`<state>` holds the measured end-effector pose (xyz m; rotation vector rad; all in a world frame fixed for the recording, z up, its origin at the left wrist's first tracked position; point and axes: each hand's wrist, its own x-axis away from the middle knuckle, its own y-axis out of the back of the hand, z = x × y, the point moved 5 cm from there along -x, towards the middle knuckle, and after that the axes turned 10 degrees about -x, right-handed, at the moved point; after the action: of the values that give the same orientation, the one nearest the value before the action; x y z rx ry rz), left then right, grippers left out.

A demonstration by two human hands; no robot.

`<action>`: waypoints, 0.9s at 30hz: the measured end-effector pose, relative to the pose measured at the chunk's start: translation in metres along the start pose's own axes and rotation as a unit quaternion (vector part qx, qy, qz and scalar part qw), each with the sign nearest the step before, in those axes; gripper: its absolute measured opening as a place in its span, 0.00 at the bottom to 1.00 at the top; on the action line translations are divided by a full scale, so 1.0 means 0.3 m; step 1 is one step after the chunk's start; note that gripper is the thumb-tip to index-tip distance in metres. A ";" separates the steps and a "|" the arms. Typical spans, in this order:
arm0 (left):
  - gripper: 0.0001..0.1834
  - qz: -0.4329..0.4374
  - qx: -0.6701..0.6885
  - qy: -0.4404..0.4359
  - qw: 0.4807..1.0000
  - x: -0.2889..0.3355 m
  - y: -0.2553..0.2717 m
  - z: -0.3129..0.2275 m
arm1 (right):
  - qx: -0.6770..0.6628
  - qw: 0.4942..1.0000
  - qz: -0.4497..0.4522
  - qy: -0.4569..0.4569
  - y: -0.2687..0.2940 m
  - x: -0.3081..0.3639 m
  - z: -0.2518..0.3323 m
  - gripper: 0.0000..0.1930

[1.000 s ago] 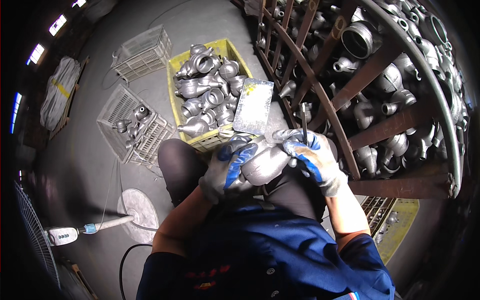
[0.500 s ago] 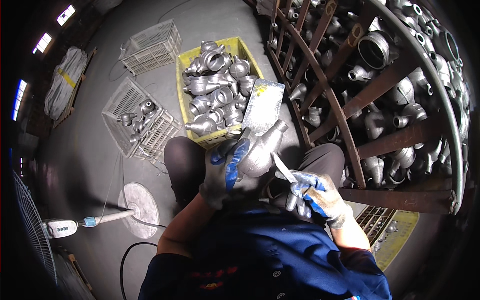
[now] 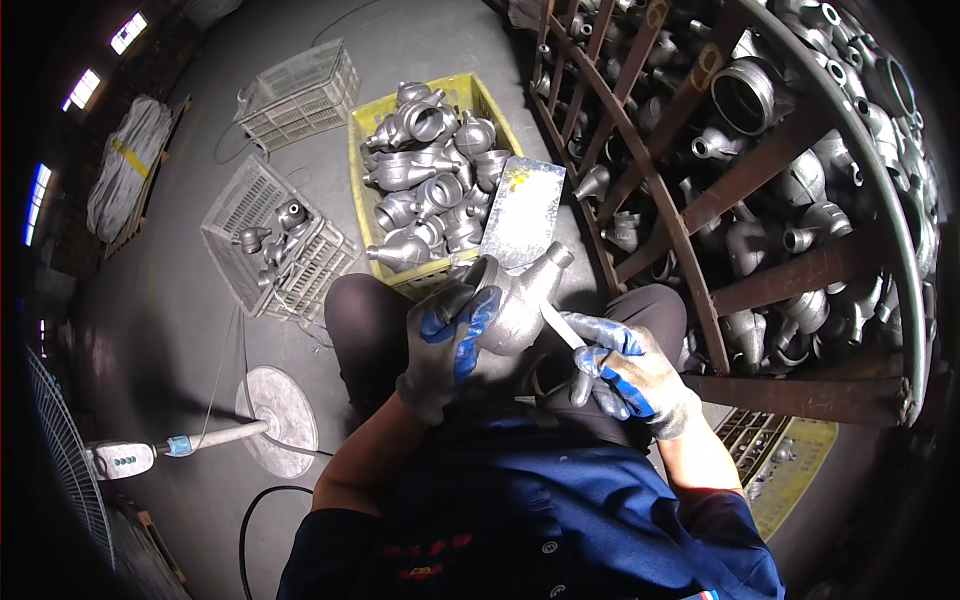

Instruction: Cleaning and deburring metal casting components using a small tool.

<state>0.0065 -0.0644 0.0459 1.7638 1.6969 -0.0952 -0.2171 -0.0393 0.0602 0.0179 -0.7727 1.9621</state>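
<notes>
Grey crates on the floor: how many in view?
2: the far crate, left of the yellow crate, and the near crate with a few metal parts inside. Others may be hidden.

Strong light glares off the flat metal plate (image 3: 525,210), while small windows (image 3: 128,33) glow at upper left. The floor (image 3: 175,300) lies dim grey. Fisheye edges bend and blacken
</notes>
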 end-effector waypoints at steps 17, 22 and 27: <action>0.20 0.008 0.069 0.089 0.994 0.029 -0.018 0.035 | 0.572 0.787 -0.134 0.189 -0.071 0.041 0.103 0.21; 0.19 0.008 -0.053 0.017 0.998 0.034 -0.005 0.022 | 0.594 0.769 -0.123 0.203 -0.081 0.049 0.108 0.22; 0.12 -0.009 0.073 0.089 0.993 0.000 -0.016 -0.005 | 0.619 0.737 -0.152 0.227 -0.087 0.055 0.120 0.22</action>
<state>0.0016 -0.0641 0.0450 1.9117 1.8740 -0.0733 -0.2154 -0.0371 0.1076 0.4148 0.8958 1.7004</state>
